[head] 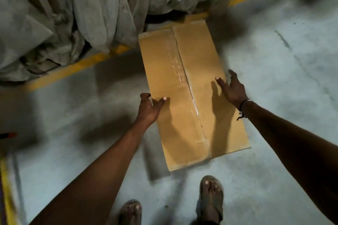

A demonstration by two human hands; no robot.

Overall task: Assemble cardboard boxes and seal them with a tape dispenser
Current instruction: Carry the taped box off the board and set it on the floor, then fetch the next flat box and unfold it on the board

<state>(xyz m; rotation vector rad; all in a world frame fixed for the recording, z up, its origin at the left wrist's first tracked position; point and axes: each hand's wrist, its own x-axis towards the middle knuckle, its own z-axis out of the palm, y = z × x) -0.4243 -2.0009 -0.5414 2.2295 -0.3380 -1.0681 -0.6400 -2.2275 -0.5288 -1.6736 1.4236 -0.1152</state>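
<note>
A long brown cardboard box (190, 86) stands on the concrete floor with its top flaps closed. Clear tape runs along the centre seam. My left hand (149, 108) grips the box's left edge, thumb on the top face and fingers curled down the side. My right hand (231, 87) is at the right edge with its thumb lying on the top face. Its fingers are spread and straight, reaching past the edge. I see no tape dispenser in view.
Bulky grey sacks and plastic-wrapped bundles (76, 16) pile up behind a yellow floor line (73, 68), close to the box's far end. My sandalled feet (211, 197) stand just before the box. A small orange and black object (8, 135) pokes in at the left edge.
</note>
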